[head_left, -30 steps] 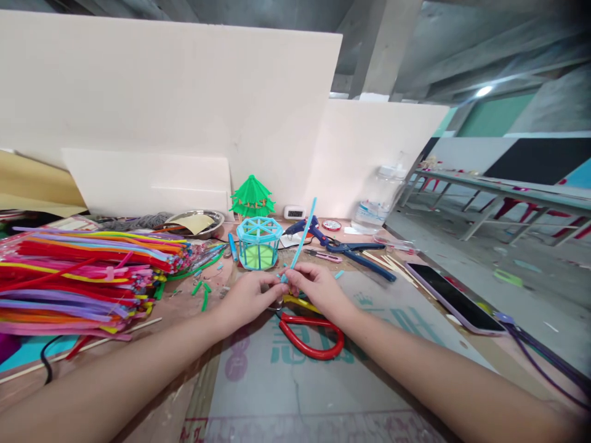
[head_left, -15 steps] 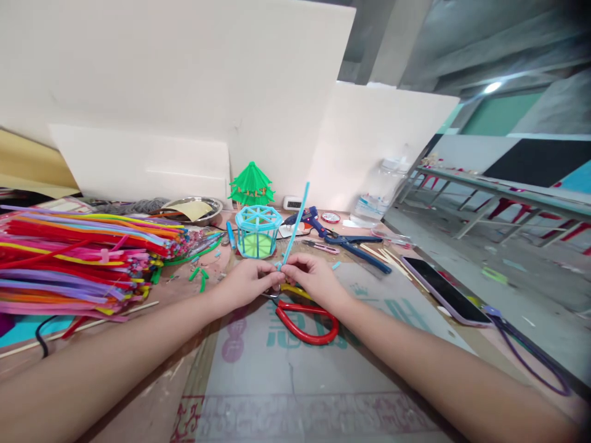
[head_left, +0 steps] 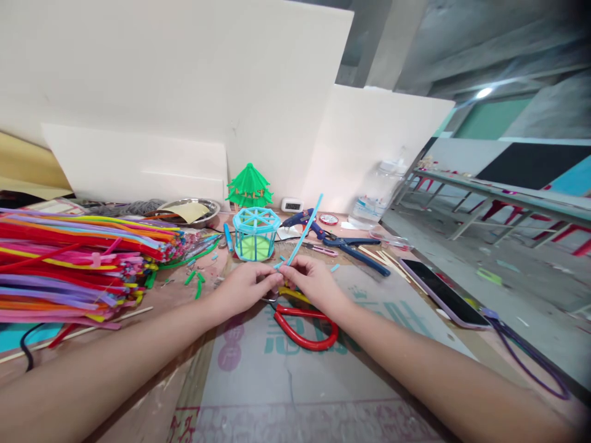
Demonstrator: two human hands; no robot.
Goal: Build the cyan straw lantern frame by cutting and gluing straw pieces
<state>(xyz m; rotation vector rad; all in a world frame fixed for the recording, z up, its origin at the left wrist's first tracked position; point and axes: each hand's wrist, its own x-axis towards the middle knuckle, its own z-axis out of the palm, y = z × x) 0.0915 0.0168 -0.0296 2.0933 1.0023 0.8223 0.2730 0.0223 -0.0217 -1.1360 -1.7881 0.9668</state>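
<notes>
Both my hands meet at the table's middle and pinch the lower end of a light blue pipe cleaner [head_left: 305,231], which slants up and to the right. My left hand [head_left: 247,286] is closed on its tip. My right hand [head_left: 311,282] grips it just beside. Under my hands lie red-handled scissors [head_left: 307,329] with a yellow part showing. Just beyond stands a small light blue cage-like model [head_left: 255,234] with a green inside, and behind it a green roof-shaped model [head_left: 250,186].
A big pile of coloured pipe cleaners [head_left: 78,264] fills the left. A blue glue gun [head_left: 302,219], blue pliers [head_left: 355,247], a phone [head_left: 438,290], a plastic jar [head_left: 376,197], a metal dish [head_left: 194,210] and white boards [head_left: 184,92] surround the work spot.
The pipe cleaner's free end has tilted further to the right. My hands stay pinched together at the same spot.
</notes>
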